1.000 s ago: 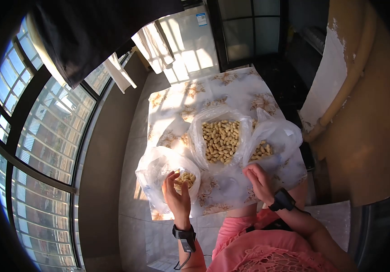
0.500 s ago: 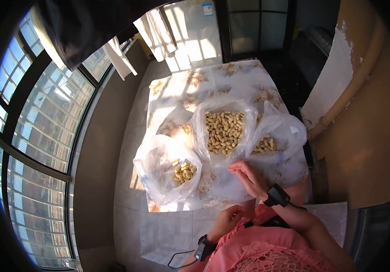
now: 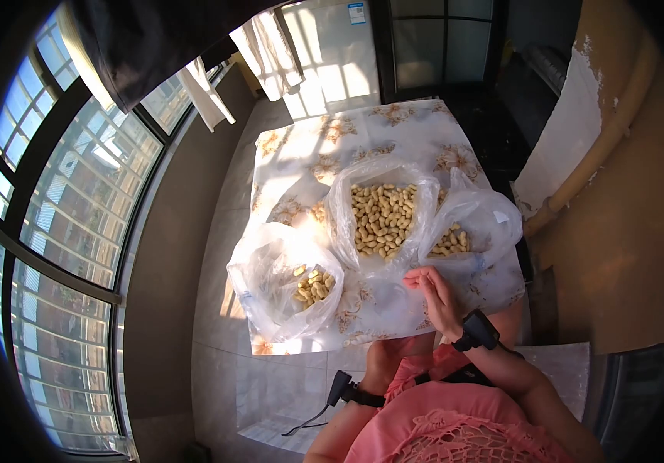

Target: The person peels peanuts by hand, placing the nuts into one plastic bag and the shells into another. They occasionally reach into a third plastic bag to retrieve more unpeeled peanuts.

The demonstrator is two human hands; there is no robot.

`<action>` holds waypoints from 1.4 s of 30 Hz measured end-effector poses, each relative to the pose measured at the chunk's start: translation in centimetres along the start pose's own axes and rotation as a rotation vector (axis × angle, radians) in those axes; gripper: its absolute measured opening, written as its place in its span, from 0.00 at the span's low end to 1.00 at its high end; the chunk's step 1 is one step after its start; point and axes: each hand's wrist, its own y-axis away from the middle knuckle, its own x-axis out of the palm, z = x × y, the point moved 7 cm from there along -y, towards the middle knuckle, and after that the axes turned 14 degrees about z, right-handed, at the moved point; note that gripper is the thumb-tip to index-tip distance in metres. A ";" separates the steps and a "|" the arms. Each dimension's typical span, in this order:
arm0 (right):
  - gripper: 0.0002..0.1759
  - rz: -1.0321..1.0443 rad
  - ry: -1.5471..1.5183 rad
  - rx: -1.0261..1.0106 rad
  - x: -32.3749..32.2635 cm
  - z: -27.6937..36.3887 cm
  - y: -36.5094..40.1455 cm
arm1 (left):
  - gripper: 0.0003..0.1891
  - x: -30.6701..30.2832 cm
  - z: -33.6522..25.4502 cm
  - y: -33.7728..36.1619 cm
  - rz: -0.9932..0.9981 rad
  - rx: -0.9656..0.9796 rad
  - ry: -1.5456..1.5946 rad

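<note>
Three clear plastic bags lie open on the flowered tablecloth [image 3: 378,312]. The middle bag [image 3: 339,201] holds a large heap of peanuts [image 3: 382,220]. Fewer peanuts [image 3: 314,287] lie in the left bag [image 3: 258,266], and a small pile [image 3: 450,241] is in the right bag [image 3: 494,224]. My right hand [image 3: 434,297] is over the table's near edge, just below the middle and right bags, its fingers bent together around something I cannot make out. Close to my lap, below the table edge, is my left hand [image 3: 382,361]; its fingers are hidden.
Barred windows [image 3: 77,224] run along the left side. White cloths [image 3: 266,58] and a dark garment hang at the upper left. A white panel with a blue label [image 3: 356,13] stands behind the table. A brown board [image 3: 617,231] is at the right.
My right hand has moved slightly right, and its fingers have curled more. My left hand has turned and shifted slightly up and left, hiding its fingers.
</note>
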 end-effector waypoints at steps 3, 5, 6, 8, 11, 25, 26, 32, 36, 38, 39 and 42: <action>0.20 0.032 0.027 0.012 0.6 0.2 0.3 | 0.23 1.3 0.1 0.0 0.033 -0.021 0.083; 0.20 0.063 0.017 0.046 1.8 0.2 0.9 | 0.25 1.4 0.1 0.0 0.047 -0.012 0.107; 0.20 0.064 0.018 0.046 2.4 0.5 1.4 | 0.24 1.3 0.2 -0.2 0.067 -0.018 0.149; 0.18 0.122 0.040 0.035 4.1 0.8 2.9 | 0.24 0.7 0.7 -0.5 0.088 -0.026 0.190; 0.16 0.232 0.023 0.021 6.3 -0.1 5.4 | 0.22 -1.8 2.0 -1.9 0.564 0.061 0.452; 0.11 0.395 0.116 -0.113 8.4 0.2 6.7 | 0.21 -1.6 0.9 0.5 0.452 0.063 0.388; 0.11 0.395 0.118 -0.120 8.2 0.4 6.5 | 0.21 -1.4 0.7 0.8 0.457 0.067 0.384; 0.10 0.150 0.054 -0.130 3.6 3.8 3.5 | 0.20 1.5 0.7 5.0 0.396 -0.252 0.316; 0.10 0.061 0.069 -0.130 1.1 2.8 3.1 | 0.22 6.8 -5.2 4.9 0.248 -0.009 -0.143; 0.08 0.038 0.048 -0.112 0.3 2.5 3.0 | 0.24 9.5 -8.8 3.8 0.246 0.166 -0.342; 0.06 0.030 0.159 -0.119 -0.1 3.1 2.8 | 0.24 10.4 -10.1 2.9 0.262 0.225 -0.367; 0.06 0.046 0.395 -0.213 -0.9 4.3 1.1 | 0.25 13.1 -13.4 -0.1 0.289 0.347 -0.442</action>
